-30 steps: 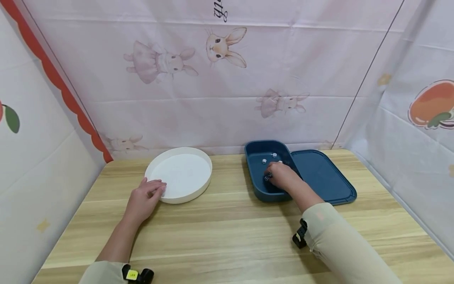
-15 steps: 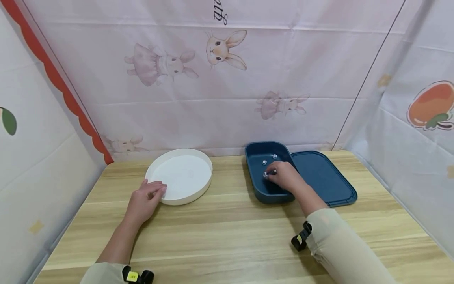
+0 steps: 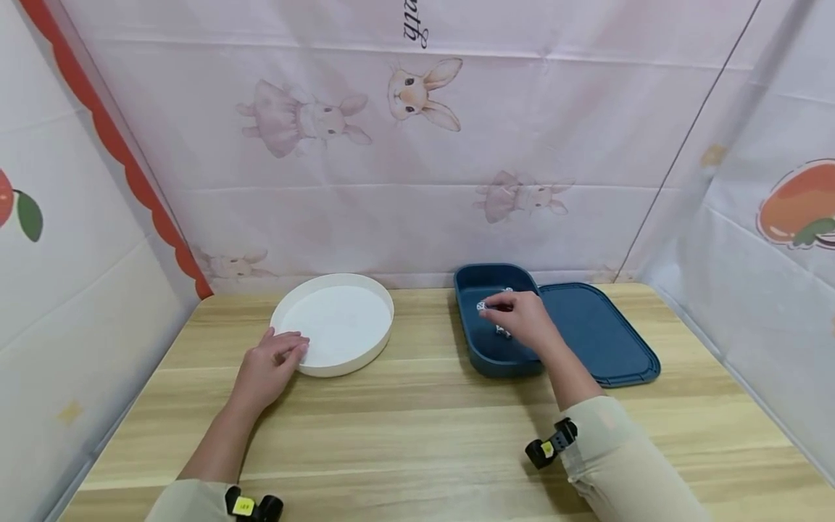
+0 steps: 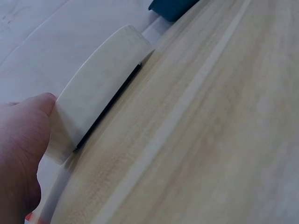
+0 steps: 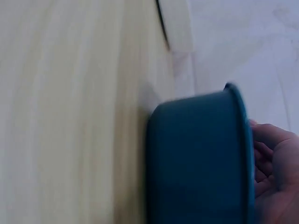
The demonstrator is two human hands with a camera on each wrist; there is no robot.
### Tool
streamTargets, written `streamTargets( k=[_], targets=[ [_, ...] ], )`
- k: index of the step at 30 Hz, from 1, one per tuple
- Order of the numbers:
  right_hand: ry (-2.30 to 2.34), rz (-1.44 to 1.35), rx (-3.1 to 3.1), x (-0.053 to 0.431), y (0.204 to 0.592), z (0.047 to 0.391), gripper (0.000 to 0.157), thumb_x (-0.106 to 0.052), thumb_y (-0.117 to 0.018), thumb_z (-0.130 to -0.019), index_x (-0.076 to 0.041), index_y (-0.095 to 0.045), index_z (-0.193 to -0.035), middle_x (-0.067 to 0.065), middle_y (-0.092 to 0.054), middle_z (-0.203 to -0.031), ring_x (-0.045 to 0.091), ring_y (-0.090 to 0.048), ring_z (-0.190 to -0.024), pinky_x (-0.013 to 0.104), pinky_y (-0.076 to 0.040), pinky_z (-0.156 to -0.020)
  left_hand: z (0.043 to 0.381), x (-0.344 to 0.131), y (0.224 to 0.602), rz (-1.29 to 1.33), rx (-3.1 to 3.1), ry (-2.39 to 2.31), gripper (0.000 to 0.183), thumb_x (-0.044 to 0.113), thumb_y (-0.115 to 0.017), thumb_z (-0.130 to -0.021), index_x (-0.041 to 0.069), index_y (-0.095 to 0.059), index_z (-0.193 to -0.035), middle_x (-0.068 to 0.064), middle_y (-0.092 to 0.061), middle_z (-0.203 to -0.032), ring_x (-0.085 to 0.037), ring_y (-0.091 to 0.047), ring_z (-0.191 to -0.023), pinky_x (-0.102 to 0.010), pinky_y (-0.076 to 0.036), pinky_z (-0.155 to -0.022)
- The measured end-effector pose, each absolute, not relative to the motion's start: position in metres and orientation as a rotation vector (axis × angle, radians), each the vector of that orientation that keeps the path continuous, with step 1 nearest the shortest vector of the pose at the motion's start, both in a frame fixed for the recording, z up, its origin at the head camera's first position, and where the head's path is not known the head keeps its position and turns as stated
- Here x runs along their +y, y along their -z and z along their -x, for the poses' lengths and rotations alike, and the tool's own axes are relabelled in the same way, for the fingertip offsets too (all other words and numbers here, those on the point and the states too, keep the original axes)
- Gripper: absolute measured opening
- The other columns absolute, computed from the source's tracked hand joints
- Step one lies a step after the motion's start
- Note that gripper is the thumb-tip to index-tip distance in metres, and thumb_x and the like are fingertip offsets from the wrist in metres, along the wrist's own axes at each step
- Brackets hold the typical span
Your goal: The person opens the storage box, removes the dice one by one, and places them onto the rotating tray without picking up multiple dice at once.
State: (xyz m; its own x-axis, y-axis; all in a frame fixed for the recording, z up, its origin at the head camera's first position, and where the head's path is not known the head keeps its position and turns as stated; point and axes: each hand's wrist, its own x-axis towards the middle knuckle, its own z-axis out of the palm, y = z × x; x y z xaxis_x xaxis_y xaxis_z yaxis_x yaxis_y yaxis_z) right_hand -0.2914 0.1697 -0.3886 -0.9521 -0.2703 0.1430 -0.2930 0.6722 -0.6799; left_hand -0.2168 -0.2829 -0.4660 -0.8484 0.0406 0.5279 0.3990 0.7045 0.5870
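At the left, my left hand (image 3: pixel 269 366) holds the near-left rim of a round white tray (image 3: pixel 378 341), fingers over its edge. The tray's outer wall (image 4: pixel 100 81) and the hand show in the left wrist view. Over the deep blue box (image 3: pixel 502 366), my right hand (image 3: pixel 522 315) pinches a small white die (image 3: pixel 481 307) at its fingertips. More dice (image 3: pixel 502 331) lie on the box floor, partly hidden by the hand. In the right wrist view the box wall (image 5: pixel 198 154) hides the fingertips and the die.
A flat blue lid (image 3: pixel 596 333) lies to the right of the box, against its side. Both containers stand near the back of the wooden table (image 3: pixel 391 449), close to a printed cloth wall (image 3: pixel 417 225). Bare wood separates the tray from the box.
My right hand has picked a die from the box floor and risen slightly with it. The left hand stays at the tray's rim.
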Motion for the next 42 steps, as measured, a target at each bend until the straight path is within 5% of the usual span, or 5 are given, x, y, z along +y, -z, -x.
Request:
streamTargets(
  k=[27, 42],
  targets=[
    [-1.696, -0.632, -2.619, 0.013, 0.399, 0.274, 0.02, -0.025, -0.076, -0.087, -0.011, -0.078, -0.101, 0.001, -0.075, -0.101, 0.012, -0.067, -0.094, 0.024, -0.059, -0.079, 0.216, -0.281, 0.465, 0.324, -2.431, 1.024, 0.013, 0.01, -0.07, -0.091, 0.003, -0.077, -0.099, -0.013, -0.075, -0.103, -0.034, -0.067, -0.109, -0.056, -0.027, -0.119],
    [-1.337, -0.737, -2.606, -0.024, 0.422, 0.261, 0.019, -0.02, -0.077, -0.086, -0.009, -0.078, -0.102, 0.004, -0.075, -0.104, 0.02, -0.069, -0.094, 0.03, -0.058, -0.082, 0.216, -0.279, 0.465, 0.31, -2.422, 1.025, 0.013, 0.01, -0.071, -0.09, 0.002, -0.077, -0.099, -0.013, -0.075, -0.103, -0.033, -0.067, -0.109, -0.055, -0.027, -0.119]
  ],
)
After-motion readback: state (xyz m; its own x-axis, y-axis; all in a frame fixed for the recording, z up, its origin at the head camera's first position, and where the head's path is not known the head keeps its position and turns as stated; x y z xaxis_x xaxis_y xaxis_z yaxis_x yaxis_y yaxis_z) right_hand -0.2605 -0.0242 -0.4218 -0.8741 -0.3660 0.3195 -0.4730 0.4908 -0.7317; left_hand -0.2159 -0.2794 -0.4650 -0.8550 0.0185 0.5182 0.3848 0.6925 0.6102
